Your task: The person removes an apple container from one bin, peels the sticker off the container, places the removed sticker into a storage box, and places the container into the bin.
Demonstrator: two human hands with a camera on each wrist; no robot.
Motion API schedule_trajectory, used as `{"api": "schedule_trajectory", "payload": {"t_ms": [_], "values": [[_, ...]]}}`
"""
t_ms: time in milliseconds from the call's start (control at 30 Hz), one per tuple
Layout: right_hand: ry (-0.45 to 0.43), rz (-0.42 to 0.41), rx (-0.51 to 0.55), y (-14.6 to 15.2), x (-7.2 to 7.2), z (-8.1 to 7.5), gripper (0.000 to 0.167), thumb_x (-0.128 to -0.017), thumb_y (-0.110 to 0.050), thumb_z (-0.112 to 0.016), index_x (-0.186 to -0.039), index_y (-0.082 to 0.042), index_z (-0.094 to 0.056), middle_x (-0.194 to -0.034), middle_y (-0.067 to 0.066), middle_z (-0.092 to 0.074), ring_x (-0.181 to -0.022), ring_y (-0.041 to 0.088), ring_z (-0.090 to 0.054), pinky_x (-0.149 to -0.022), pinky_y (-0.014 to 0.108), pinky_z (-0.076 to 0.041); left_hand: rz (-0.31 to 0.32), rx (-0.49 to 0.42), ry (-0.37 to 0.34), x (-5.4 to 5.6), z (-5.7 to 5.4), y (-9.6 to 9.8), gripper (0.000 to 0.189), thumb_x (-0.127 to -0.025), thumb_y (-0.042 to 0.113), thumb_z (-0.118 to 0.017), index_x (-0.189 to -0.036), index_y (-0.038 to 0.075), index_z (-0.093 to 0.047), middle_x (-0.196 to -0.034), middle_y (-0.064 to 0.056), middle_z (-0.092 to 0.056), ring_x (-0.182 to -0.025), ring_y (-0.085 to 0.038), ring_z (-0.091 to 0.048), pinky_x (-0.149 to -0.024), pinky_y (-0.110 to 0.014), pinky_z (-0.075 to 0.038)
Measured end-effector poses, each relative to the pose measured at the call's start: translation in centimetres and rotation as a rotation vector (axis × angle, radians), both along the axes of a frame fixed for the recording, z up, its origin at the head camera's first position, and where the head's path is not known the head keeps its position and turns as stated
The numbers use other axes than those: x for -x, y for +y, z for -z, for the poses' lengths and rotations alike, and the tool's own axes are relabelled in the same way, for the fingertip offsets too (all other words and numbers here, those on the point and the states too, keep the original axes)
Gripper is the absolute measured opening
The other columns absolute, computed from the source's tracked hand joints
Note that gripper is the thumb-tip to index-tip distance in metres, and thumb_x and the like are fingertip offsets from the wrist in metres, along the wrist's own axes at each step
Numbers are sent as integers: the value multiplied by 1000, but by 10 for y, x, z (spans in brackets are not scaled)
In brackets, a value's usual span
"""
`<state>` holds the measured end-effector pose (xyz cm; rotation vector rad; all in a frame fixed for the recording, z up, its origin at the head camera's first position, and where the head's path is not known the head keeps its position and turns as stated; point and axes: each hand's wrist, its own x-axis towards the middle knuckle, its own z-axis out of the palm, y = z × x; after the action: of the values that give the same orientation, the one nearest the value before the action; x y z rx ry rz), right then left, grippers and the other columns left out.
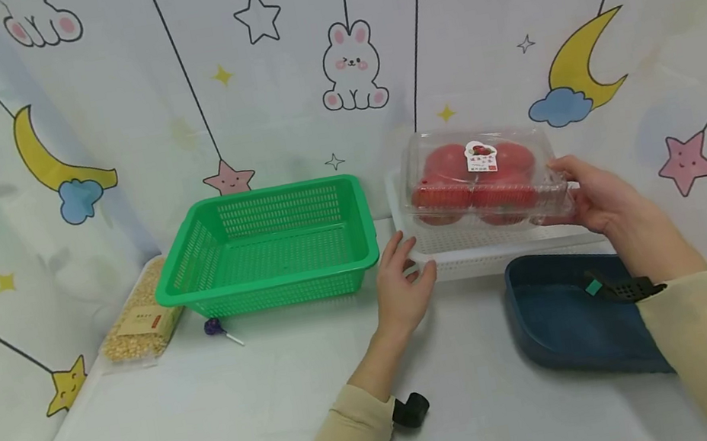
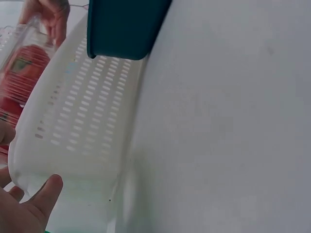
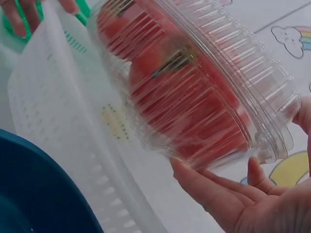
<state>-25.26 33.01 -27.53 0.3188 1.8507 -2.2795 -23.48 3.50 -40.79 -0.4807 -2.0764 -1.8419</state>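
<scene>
My right hand [image 1: 590, 202] grips one end of a clear plastic box [image 3: 262, 97], fingers under it and thumb at its side. Red tomatoes [image 1: 504, 162] fill the box, and a small white label [image 1: 481, 156] is on its lid. The box is tilted over a white perforated basket [image 2: 82, 111], hiding much of its inside. At the basket's left front corner, my left hand [image 1: 402, 290] holds the rim, its thumb [image 2: 48, 191] against the outer wall.
Left of the white basket stands a green basket [image 1: 288, 292]. A bag of yellow kernels [image 1: 140, 320] leans beside it, with a purple lollipop [image 1: 213, 326] in front. A dark blue bin [image 1: 583, 354] sits at right, under my right forearm. Printed cloth [image 1: 278, 93] hangs behind.
</scene>
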Motion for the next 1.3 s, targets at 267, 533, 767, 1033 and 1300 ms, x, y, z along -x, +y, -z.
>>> {"api": "schedule_trajectory", "payload": {"t_ms": [267,533,767,1033,1300], "values": [[-14,12,57,-8,-14,3,44,-97,-38,-68,-132,-29,-42,-112,-6,-61,-94,15,-67,-84,44,-59,80,48,-51,-9,-2,-7,52,-94,14,-66,-141,-4,-54,-157,-10,-38,-112,-35,-63,-92,-42,-57],[-18,29,94,-15,-22,3,47,-97,-37,-69,-135,-33,-41,-119,-8,-58,-97,14,-66,-85,46,-58,151,51,-76,-23,-6,-16,55,-95,14,-66,-145,0,-51,-158,-11,-37,-119,-38,-59,-94,-40,-56],[2,24,124,-22,-33,2,47,-98,-35,-68,-137,-34,-41,-125,-9,-55,-100,12,-64,-84,44,-59,236,66,-92,-37,-12,-32,55,-98,15,-65,-148,-1,-47,-157,-14,-36,-123,-38,-57,-98,-48,-53],[37,-1,131,-39,-51,1,43,-100,-34,-65,-136,-34,-41,-128,-10,-53,-112,12,-53,-83,36,-60,230,51,-60,-54,-15,-66,50,-99,11,-66,-146,2,-50,-148,-11,-48,-120,-31,-60,-96,-41,-54],[47,-26,145,-59,-64,5,43,-100,-35,-65,-136,-30,-41,-127,-10,-56,-112,12,-54,-85,36,-59,178,-17,-3,-64,-12,-105,49,-97,3,-66,-144,4,-52,-144,-13,-52,-118,-32,-62,-91,-35,-56]]}}
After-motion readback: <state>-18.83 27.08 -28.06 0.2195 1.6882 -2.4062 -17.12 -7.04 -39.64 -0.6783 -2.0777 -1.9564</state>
